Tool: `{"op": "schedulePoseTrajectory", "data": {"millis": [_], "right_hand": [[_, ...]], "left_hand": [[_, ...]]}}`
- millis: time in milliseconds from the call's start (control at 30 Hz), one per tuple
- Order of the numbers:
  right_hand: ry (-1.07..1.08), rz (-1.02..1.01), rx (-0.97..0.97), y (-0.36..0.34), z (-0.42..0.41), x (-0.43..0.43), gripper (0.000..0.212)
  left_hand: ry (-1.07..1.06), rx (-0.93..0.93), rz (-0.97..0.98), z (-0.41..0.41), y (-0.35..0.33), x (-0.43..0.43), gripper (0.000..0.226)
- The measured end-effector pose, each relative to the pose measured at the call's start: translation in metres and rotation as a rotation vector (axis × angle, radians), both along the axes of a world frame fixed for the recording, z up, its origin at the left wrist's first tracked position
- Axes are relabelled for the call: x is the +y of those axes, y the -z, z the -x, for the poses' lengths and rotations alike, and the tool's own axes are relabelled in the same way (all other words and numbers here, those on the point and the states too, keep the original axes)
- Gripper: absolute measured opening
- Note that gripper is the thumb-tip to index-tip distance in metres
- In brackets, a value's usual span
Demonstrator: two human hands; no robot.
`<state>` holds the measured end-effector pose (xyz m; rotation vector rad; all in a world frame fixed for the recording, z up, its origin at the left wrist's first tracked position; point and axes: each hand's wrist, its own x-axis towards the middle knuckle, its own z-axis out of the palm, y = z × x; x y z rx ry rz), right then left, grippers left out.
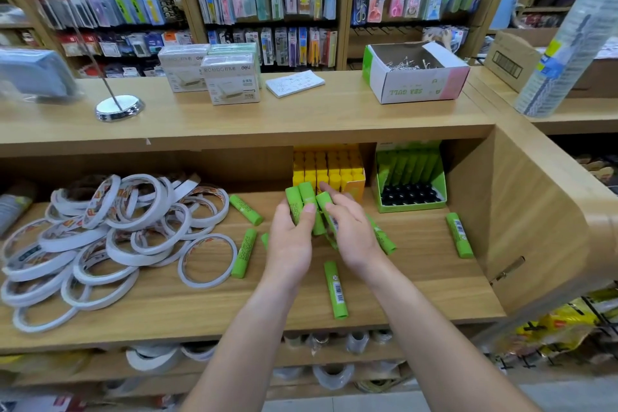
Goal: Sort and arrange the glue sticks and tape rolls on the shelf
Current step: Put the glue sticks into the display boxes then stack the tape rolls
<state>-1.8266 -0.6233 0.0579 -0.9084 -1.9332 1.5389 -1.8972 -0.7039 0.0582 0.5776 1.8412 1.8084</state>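
Glue sticks (302, 207), green, 3 visible as a bundle, held tilted slightly off upright in the left hand (291, 244), fingers and thumb curled round them, above the middle of the shelf (418, 278). The right hand (351, 237) lies against the right side of the bundle, fingers fairly straight over the outermost stick; cannot tell whether it pinches that stick or only steadies it. More green sticks lie flat on the board: a front stick (335, 289) near the shelf edge, a right-wall stick (459, 240) well apart from the hands, 2 left sticks (244, 257) just beside the tape, and 1 partly hidden under the right wrist. The tape rolls (100, 237) sit at the left in an overlapping, unsorted heap. At the back stand a yellow box (329, 167) of yellow sticks and, just right of it, a green display box (411, 177) with dark caps showing in its front part. Judgement: gathering step, glue about half collected, tape not yet begun. Risks: smooth round sticks bunched in 1 hand could slide past each other and drop if another is added; the front stick could roll off the edge if a forearm brushes it; reaching left could nudge the tape heap and spread it; green sticks could be put in the yellow box by mistake
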Motion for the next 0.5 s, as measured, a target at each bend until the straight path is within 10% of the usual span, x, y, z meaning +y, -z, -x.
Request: {"op": "schedulePoseTrajectory", "data": {"millis": [500], "right_hand": [[0.047, -0.084, 0.113, -0.002, 0.002, -0.009, 0.018]], "left_hand": [[0.179, -0.23, -0.111, 0.018, 0.001, -0.03, 0.026]]}}
